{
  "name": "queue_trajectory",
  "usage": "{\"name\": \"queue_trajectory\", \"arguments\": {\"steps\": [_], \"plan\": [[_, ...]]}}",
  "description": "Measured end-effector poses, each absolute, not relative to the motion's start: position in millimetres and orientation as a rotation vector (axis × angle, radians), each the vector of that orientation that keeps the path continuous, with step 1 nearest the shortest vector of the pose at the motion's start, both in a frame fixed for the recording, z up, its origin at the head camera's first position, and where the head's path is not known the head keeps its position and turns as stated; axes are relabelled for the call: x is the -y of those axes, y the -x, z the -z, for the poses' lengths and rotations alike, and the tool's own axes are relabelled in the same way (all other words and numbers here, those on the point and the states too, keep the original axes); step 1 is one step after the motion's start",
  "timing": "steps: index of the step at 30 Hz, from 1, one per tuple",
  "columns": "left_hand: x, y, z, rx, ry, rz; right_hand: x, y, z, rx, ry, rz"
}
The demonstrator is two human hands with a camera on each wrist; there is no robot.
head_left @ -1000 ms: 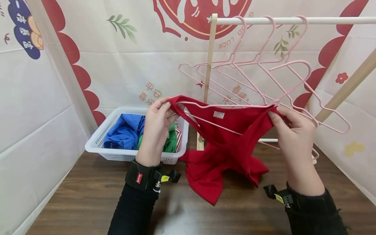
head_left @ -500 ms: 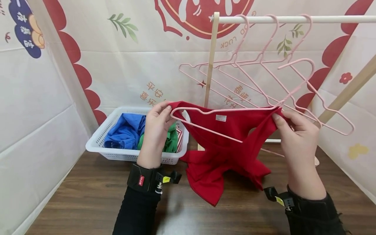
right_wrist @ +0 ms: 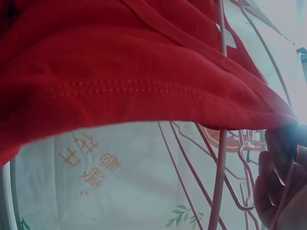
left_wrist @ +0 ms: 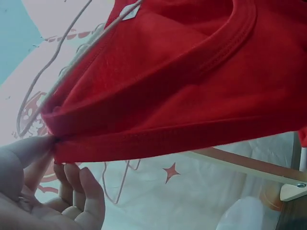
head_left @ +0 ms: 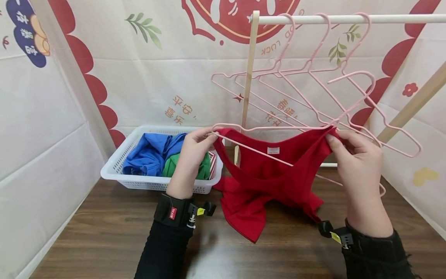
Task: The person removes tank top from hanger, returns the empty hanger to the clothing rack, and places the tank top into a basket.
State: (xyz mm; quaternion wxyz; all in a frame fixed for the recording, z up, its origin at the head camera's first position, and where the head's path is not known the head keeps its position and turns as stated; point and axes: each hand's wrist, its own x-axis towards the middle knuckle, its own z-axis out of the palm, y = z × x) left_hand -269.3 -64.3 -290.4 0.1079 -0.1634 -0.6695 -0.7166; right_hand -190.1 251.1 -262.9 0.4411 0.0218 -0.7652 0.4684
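A red tank top [head_left: 275, 186] is stretched between both hands, its lower part lying on the table. My left hand [head_left: 195, 153] pinches one shoulder strap between thumb and fingers; in the left wrist view the strap [left_wrist: 96, 148] is folded at the fingertips. The other strap is pinched by my right hand [head_left: 360, 159]. A pink clothes hanger [head_left: 278, 128] passes through the top at the right strap, its hook sticking up above the right hand. The hanger's left end lies outside the cloth, just over the left strap and right at the left fingertips.
A white basket [head_left: 110, 176] at the left holds a blue garment [head_left: 143, 159], a green garment [head_left: 170, 164] and red-striped cloth [head_left: 212, 164]. Behind the hands, a rack with a white rail [head_left: 400, 18] carries several pink hangers, close to the held hanger.
My left hand has moved right and down, bringing its strap below the hanger's left end, which lay within the strap a second ago. My right hand has shifted slightly right and down.
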Motion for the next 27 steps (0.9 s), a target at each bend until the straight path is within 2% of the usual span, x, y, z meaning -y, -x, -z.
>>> {"name": "queue_trajectory", "arguments": {"steps": [9, 18, 27], "plan": [[60.2, 271.2, 292.7, 2.16, 0.631, 1.98, -252.5, 194.7, 266.5, 1.956, -0.047, -1.05], [66.4, 268.7, 290.7, 2.276, 0.944, 1.896, -249.4, 199.0, 272.2, 2.086, -0.094, -1.003], [67.4, 263.3, 286.0, 2.287, 0.918, 1.815, -247.1, 197.7, 273.2, 2.127, -0.161, -0.939]]}}
